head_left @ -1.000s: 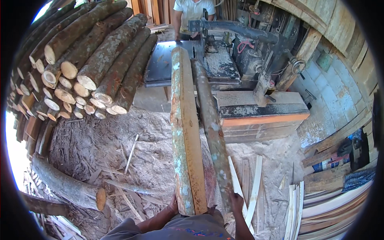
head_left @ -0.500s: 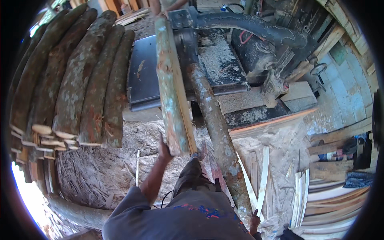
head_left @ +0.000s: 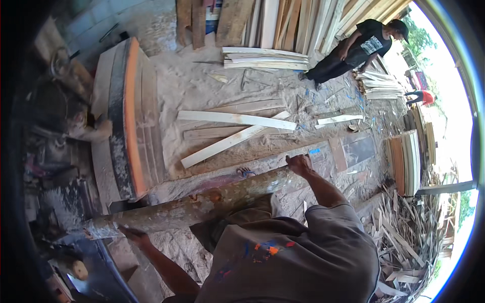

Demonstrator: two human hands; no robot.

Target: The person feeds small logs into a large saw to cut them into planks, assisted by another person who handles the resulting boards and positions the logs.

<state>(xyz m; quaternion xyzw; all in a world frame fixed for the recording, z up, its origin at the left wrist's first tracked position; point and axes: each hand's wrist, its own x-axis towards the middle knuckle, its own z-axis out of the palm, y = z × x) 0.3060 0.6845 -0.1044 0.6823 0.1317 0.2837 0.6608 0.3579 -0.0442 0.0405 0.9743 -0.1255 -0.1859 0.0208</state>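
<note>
As the mottled grey-brown, bark-covered log (head_left: 202, 207) slants lengthwise between left hand (head_left: 132, 235) (near edge) and right hand (head_left: 300, 165) (upper-right end), finger closure cannot be told.

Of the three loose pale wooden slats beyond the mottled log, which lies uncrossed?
The short, pale wooden slat farthest right, beyond the bare right hand; the two longer pale slats cross each other.
</note>
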